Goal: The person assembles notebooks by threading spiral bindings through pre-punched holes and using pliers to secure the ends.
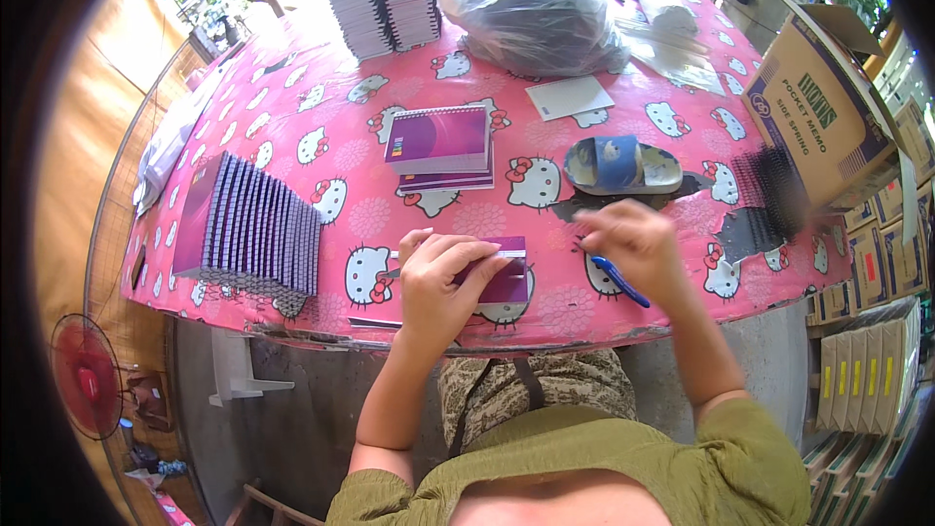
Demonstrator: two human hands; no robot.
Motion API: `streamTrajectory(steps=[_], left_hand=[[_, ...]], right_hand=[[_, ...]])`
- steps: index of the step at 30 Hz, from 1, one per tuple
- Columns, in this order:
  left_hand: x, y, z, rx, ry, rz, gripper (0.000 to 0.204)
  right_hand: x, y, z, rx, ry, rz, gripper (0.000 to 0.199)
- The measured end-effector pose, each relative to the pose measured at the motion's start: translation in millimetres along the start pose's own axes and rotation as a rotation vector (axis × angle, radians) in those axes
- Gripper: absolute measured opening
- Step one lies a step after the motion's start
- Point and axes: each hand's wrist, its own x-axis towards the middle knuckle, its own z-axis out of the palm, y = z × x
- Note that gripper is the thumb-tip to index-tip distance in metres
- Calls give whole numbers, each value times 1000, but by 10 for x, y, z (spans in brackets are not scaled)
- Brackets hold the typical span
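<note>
purple spiral notebooks [251, 224] stand in a fanned row at the left of the pink cartoon tablecloth [321, 102]. at the near edge, the left hand [438, 278] presses closed on a small purple notebook [502, 278]. just right, the right hand [633, 244] pinches a blue pen [619, 281]; a sandal [623, 165] lies beyond.

One head-worn fisheye view looks steeply down, close over the pink table [321, 117] and forearms
</note>
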Motion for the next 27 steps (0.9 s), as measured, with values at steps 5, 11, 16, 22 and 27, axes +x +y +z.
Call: streamTrajectory(steps=[5,11,16,22,27], left_hand=[[41,-6,22,-41,-19,25,12],[35,-12,45,-38,7,34,12],[38,32,40,-2,25,35,17],[9,38,3,-21,-26,-56,31],[13,42,5,-36,-14,-59,32]], right_hand=[[56,-293,284,119,32,24,20],[166,-241,215,197,-146,43,17],[266,-369,229,304,-297,291,17],[192,-400,370,-43,-230,-52,23],[228,-530,446,-158,-138,-48,22]])
